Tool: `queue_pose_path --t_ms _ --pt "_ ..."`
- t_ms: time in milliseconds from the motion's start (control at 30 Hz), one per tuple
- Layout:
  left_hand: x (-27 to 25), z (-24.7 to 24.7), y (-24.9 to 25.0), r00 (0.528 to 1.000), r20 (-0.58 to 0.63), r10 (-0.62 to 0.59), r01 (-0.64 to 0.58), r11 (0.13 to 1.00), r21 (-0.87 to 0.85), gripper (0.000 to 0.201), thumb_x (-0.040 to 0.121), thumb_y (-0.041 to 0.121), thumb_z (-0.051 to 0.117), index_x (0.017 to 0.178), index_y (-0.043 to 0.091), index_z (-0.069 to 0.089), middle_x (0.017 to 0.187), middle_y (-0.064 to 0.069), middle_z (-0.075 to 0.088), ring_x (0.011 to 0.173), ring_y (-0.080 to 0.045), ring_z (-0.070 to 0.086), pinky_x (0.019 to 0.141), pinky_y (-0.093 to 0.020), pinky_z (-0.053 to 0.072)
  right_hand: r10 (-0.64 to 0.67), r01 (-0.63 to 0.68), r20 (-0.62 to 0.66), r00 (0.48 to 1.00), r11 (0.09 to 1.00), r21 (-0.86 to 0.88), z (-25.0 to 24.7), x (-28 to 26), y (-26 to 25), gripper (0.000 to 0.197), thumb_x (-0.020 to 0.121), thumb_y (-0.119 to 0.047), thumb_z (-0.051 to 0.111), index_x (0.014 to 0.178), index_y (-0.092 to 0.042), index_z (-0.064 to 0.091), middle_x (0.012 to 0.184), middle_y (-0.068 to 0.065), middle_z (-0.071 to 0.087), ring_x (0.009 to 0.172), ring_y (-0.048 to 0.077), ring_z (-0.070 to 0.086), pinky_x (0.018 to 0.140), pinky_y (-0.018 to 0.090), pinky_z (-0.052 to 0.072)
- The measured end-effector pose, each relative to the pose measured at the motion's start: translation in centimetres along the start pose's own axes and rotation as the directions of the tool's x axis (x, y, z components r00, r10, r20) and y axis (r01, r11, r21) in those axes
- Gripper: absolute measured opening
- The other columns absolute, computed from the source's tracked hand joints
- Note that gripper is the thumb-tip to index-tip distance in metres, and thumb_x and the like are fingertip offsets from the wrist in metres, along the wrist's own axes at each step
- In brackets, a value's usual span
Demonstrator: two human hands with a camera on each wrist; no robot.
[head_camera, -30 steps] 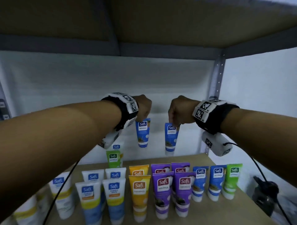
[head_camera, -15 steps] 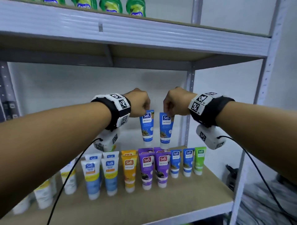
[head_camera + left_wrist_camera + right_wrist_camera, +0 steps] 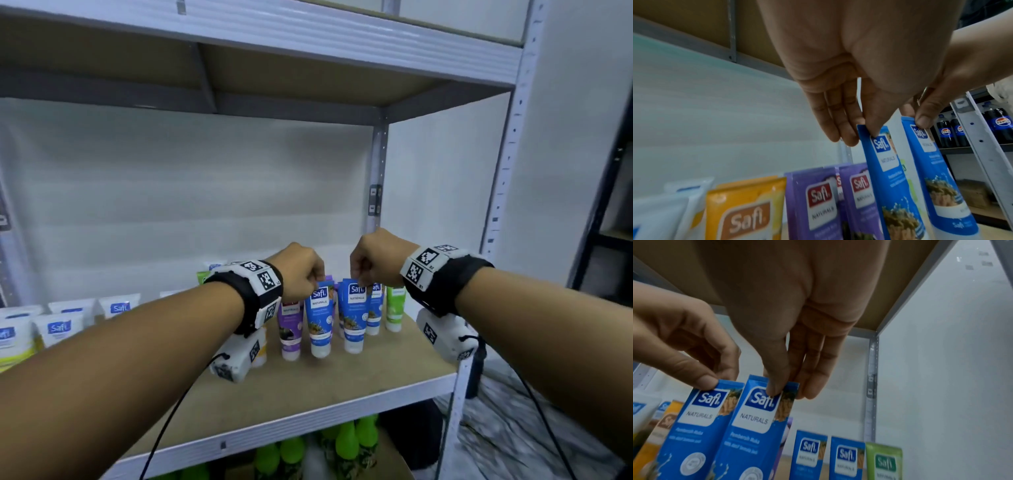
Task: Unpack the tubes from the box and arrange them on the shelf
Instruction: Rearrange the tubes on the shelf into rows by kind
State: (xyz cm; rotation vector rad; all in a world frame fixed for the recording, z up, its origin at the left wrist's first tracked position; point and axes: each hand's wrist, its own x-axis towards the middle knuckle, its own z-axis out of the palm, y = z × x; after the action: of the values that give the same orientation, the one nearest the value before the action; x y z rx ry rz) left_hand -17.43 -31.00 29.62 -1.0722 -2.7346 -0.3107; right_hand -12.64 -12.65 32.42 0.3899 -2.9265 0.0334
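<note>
Lowered onto wooden shelf [image 3: 342, 387]: blue plastic tube [image 3: 321, 322] pinched by left hand [image 3: 299, 270], twin blue tube [image 3: 354, 318] by right hand [image 3: 373, 262]; thumbs [image 3: 872, 128] plain only from wrists.

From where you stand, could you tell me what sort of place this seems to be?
Probably a shop stockroom or retail storage area. A metal shelf carries rows of Safi tubes sorted by colour, green bottles fill the level below, and Pepsi bottles stand on a neighbouring rack.

Head camera faces shelf [image 3: 308, 387] from front, slightly above. Wrist cameras look up along palms, very near; all share blue tubes [image 3: 320, 318].
</note>
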Motion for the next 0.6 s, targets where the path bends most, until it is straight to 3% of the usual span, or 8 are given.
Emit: queue_pose_path --t_ms 200,400,500,600 --pt "-0.3 4.1 0.3 0.999 0.031 -0.017 0.017 1.0 -0.026 0.021 0.083 0.01 0.058 0.098 0.017 0.072 0.095 -0.004 0.071 0.089 -0.021 0.067 0.079 -0.029 0.054 0.032 -0.033 0.039 0.999 0.999 0.012 4.0 -1.2 0.7 0.014 0.076 -0.009 0.077 0.09 -0.009 0.075 0.088 0.004 0.074 0.083 0.017 0.068 0.08 0.03 0.055" --pt "-0.7 6.1 0.3 1.0 -0.016 -0.021 0.02 0.998 -0.062 0.022 0.085 0.01 0.055 0.099 0.017 0.071 0.092 -0.001 0.07 0.087 -0.018 0.063 0.072 -0.022 0.044 0.086 -0.087 0.042 0.995 0.996 0.036 5.6 -1.8 0.9 0.013 0.08 -0.006 0.072 0.092 -0.008 0.074 0.091 0.004 0.073 0.078 0.014 0.062 0.076 0.025 0.051" --pt "-1.0 6.7 0.0 0.998 -0.046 -0.048 0.044 0.994 -0.099 0.021 0.086 0.011 0.053 0.096 0.019 0.07 0.093 0.0 0.069 0.083 -0.016 0.06 0.075 -0.026 0.05 0.113 -0.114 0.008 0.994 0.992 0.056 6.2 -2.0 1.0 0.013 0.081 -0.007 0.071 0.093 -0.009 0.073 0.092 0.004 0.072 0.087 0.018 0.066 0.076 0.025 0.051" --pt "-1.4 7.4 0.0 0.993 -0.083 -0.086 0.071 0.983 -0.167 0.021 0.087 0.013 0.053 0.098 0.019 0.069 0.094 0.0 0.069 0.085 -0.017 0.06 0.08 -0.032 0.054 0.138 -0.137 -0.008 0.99 0.986 0.095 6.7 -2.4 1.1 0.014 0.079 -0.013 0.074 0.092 -0.012 0.07 0.088 0.0 0.068 0.081 0.014 0.061 0.069 0.021 0.043"
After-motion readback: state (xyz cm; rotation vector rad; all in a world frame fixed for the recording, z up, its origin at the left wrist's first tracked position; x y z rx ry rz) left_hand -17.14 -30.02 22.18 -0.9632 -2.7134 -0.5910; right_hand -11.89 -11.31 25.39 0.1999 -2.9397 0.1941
